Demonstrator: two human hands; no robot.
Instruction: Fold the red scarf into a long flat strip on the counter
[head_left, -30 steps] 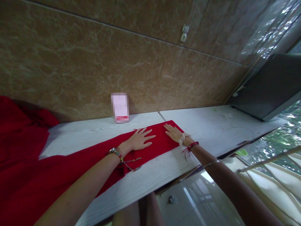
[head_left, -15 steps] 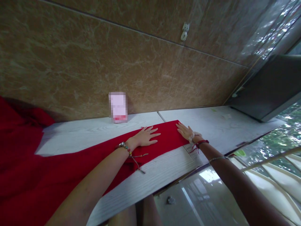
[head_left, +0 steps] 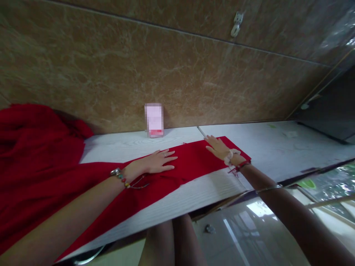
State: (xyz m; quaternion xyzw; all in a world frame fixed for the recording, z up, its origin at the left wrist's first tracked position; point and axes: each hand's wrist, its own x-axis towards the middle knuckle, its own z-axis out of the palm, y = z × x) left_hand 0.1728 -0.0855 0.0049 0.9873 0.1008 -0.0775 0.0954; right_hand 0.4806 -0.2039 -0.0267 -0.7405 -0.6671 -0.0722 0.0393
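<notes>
A long red cloth [head_left: 191,164] lies as a flat strip across a white wood-grain table [head_left: 194,195] and bunches into a heap at the left [head_left: 33,155]. My left hand [head_left: 156,162] rests flat on the strip, fingers stretched out, a beaded bracelet on the wrist. My right hand [head_left: 219,147] lies flat on the strip's far right end near its back edge, fingers spread, with a white scrunchie and red string on the wrist. Neither hand holds anything.
A small pink card [head_left: 154,120] stands against the brown marble wall [head_left: 138,66] behind the cloth. A white hook [head_left: 236,24] hangs on the wall. A dark panel [head_left: 332,111] sits far right. My legs and a glossy floor [head_left: 235,232] show below the table edge.
The view has swung so everything sits further right. My left hand slid back left along the strip; my right hand stayed at the cloth's right end, which now reaches further right.
</notes>
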